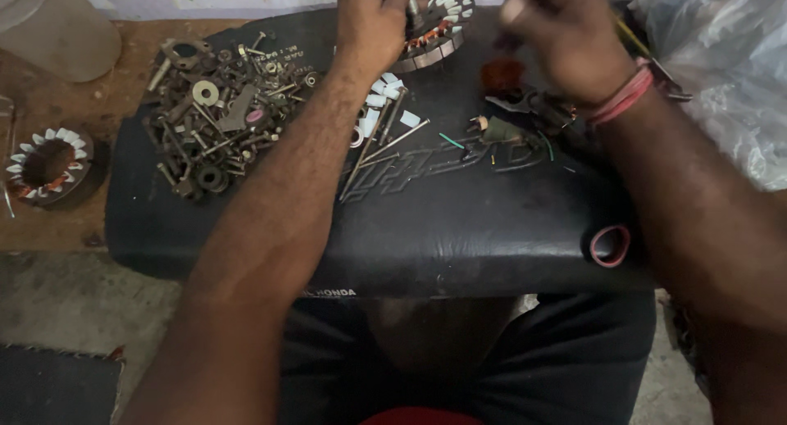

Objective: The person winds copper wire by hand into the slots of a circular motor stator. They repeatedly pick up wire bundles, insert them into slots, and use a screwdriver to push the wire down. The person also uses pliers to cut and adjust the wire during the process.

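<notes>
The left hand [373,19] is closed in a pinch over the near rim of a round motor stator [434,27], fingers gripping something thin at its edge that I cannot make out. The right hand [566,36] hangs blurred just to the right of the stator, fingers curled narrow, and whether it holds anything I cannot tell. The stator lies flat at the far edge of a black padded seat [410,228], straight ahead of both hands, the left one touching it and so nearer. Just beyond the right hand sits a reddish coil of wire [502,72]. A heap of bolts and washers [217,113] lies well to the left, a second stator [47,164] farther left still
</notes>
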